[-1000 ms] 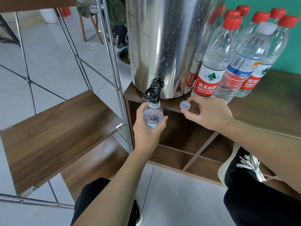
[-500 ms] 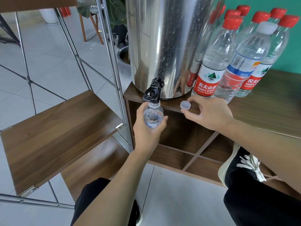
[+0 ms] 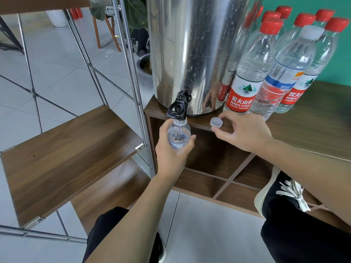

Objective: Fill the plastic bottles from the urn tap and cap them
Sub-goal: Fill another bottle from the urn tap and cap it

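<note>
While the left hand grips the bottle under the tap to catch water, the right hand pinches the cap, ready.

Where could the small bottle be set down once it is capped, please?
The wooden cabinet top is bare right of the capped plastic bottles, past the right hand pinching the white cap. The low wooden shelf left of the metal rack post is bare too. Around the steel urn it is crowded.
</note>
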The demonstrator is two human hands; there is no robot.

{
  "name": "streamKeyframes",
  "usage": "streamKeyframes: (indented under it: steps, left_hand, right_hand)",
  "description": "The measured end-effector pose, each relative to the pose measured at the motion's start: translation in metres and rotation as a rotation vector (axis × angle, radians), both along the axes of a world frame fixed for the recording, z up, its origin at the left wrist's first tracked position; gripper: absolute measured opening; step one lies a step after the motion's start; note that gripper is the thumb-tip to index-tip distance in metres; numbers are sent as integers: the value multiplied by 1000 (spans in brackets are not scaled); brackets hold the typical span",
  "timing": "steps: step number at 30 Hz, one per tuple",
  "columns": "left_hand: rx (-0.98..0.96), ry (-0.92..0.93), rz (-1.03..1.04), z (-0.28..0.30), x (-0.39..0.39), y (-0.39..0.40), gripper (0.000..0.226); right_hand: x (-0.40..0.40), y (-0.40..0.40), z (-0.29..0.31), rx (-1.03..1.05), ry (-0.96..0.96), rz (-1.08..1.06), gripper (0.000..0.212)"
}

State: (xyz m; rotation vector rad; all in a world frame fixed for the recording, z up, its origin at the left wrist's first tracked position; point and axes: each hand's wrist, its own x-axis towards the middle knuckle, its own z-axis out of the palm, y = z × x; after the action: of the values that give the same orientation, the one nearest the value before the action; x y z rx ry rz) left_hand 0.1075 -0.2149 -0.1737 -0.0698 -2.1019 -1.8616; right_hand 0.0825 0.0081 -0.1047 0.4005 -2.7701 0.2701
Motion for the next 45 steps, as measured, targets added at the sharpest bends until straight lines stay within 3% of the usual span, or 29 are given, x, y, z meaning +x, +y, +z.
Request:
streamKeyframes:
  steps: [45]
  left_hand:
    - [12, 19, -6, 1, 1, 0, 72]
  right_hand:
    - [0, -1, 1, 8, -14, -8, 54]
